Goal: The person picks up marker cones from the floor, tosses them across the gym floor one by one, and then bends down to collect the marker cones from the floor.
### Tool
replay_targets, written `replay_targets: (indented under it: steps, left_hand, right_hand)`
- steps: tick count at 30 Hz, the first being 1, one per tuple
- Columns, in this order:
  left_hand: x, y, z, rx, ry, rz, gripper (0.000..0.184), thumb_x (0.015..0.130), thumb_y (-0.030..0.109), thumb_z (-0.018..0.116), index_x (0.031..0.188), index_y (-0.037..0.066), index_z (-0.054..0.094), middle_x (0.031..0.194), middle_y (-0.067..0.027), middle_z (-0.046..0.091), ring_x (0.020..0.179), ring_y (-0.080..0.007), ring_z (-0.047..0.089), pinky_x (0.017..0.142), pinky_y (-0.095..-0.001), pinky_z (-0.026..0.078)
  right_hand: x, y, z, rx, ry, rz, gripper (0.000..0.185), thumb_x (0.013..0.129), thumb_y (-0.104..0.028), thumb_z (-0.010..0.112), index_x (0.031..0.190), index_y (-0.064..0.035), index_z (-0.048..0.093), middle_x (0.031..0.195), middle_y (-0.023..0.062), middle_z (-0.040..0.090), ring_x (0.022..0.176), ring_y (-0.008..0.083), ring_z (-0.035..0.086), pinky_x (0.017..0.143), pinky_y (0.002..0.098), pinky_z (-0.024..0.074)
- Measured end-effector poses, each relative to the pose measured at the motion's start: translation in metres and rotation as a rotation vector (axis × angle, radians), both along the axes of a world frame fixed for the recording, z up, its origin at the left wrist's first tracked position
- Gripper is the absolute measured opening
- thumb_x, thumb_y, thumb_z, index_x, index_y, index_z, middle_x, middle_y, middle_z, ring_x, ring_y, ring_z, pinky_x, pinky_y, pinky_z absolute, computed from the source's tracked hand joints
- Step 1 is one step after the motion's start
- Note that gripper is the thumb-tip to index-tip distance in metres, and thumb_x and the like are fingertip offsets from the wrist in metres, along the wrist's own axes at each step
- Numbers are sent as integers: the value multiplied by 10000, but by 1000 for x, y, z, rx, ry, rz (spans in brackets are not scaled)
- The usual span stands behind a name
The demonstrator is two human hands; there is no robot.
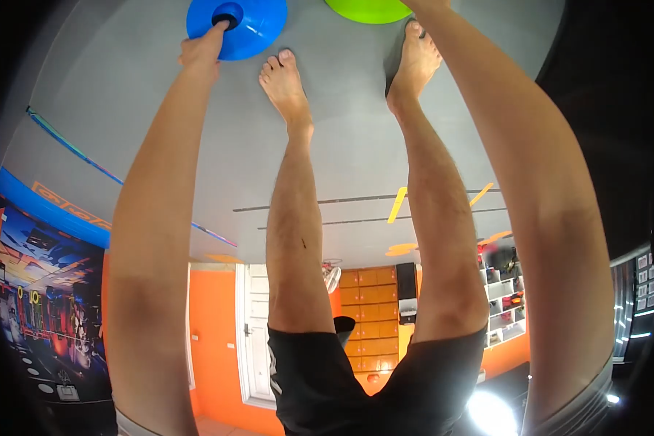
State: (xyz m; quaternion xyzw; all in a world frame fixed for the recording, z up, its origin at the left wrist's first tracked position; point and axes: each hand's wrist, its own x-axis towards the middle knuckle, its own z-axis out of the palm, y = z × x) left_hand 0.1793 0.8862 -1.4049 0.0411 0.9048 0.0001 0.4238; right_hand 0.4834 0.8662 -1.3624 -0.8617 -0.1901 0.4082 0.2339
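My left hand is closed on a blue disc cone, with a digit reaching to the dark hole in its middle. The cone is at the top left, just ahead of my bare left foot. At the top edge, a green disc cone is partly cut off by the frame. My right hand is beside its right side, above my right foot. Only a sliver of that hand shows; its fingers are out of frame, and whether it touches the green cone cannot be made out.
Grey floor lies around my feet, with dark lines and yellow markings. A thin blue-green strip runs along the left. Behind me, upside down, are orange lockers, a white door, shelves and a colourful mural.
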Motion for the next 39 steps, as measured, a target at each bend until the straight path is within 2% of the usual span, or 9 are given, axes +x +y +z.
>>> replay_targets:
  steps: [3, 8, 12, 18, 22, 27, 32, 36, 39]
  left_hand:
    - [17, -2, 1, -35, 62, -1, 864, 690, 344, 794, 1367, 30, 357, 1376, -137, 405, 1242, -283, 427, 867, -437, 518]
    - [10, 0, -11, -65, 88, 8, 884, 694, 301, 792, 1384, 29, 311, 1389, -151, 351, 1232, -299, 441, 848, -431, 554]
    - [5, 7, -29, -143, 185, -20, 830, 722, 245, 762, 1376, 24, 302, 1361, -171, 377, 1201, -320, 474, 840, -450, 558]
    - [4, -2, -37, -179, 197, -84, 749, 722, 189, 726, 1282, -44, 287, 1284, -253, 398, 1100, -389, 547, 884, -418, 516]
    - [4, -18, -39, -73, 37, 22, 711, 726, 148, 694, 1273, -61, 291, 1277, -274, 455, 1135, -373, 542, 935, -417, 484]
    - [36, -29, -19, -57, 0, -126, 677, 713, 146, 668, 1224, -137, 325, 1258, -314, 458, 1153, -376, 526, 967, -415, 462]
    - [69, -40, -11, -44, 113, -430, 664, 725, 159, 649, 1196, -179, 325, 1204, -306, 399, 1131, -390, 477, 959, -437, 457]
    - [102, -33, 13, -14, 90, -296, 607, 765, 153, 628, 1176, -159, 310, 1184, -276, 388, 1118, -372, 479, 924, -428, 485]
    - [109, -38, 9, 0, 72, -269, 604, 765, 149, 624, 1175, -156, 301, 1201, -280, 373, 1110, -381, 496, 907, -431, 501]
  right_hand:
    - [3, -23, -13, 28, 52, -51, 548, 817, -399, 544, 1254, -72, 491, 1297, 36, 433, 1220, 210, 347, 1037, 380, 262]
    - [21, -32, -52, 93, 97, -30, 582, 790, -398, 613, 1255, -73, 482, 1223, 0, 434, 1143, 173, 365, 1037, 370, 248]
    - [1, -20, -32, 125, 115, -145, 626, 796, -440, 622, 1284, -77, 471, 1265, -2, 441, 1201, 170, 346, 1054, 361, 229]
    - [12, 72, -53, -437, -121, 365, 645, 793, -351, 590, 1312, -28, 387, 1314, 183, 441, 1221, 316, 441, 1021, 428, 354]
    - [38, 69, -58, -502, -194, 634, 652, 743, -237, 552, 1292, 41, 337, 1297, 343, 407, 1185, 423, 487, 979, 467, 429]
    - [40, 44, -34, -454, -233, 709, 777, 700, -194, 548, 1365, 67, 244, 1274, 318, 404, 1161, 426, 486, 1001, 426, 404]
    - [27, 33, -30, -464, -287, 712, 713, 709, -171, 547, 1335, 50, 286, 1258, 283, 417, 1153, 396, 492, 964, 416, 426]
    - [-14, 56, 17, -634, -283, 699, 827, 779, -190, 642, 1451, -22, 191, 1418, 217, 337, 1297, 410, 354, 1087, 483, 317]
    - [-20, 49, 9, -596, -381, 712, 808, 775, -180, 637, 1438, -3, 211, 1318, 248, 395, 1255, 404, 396, 1073, 493, 322]
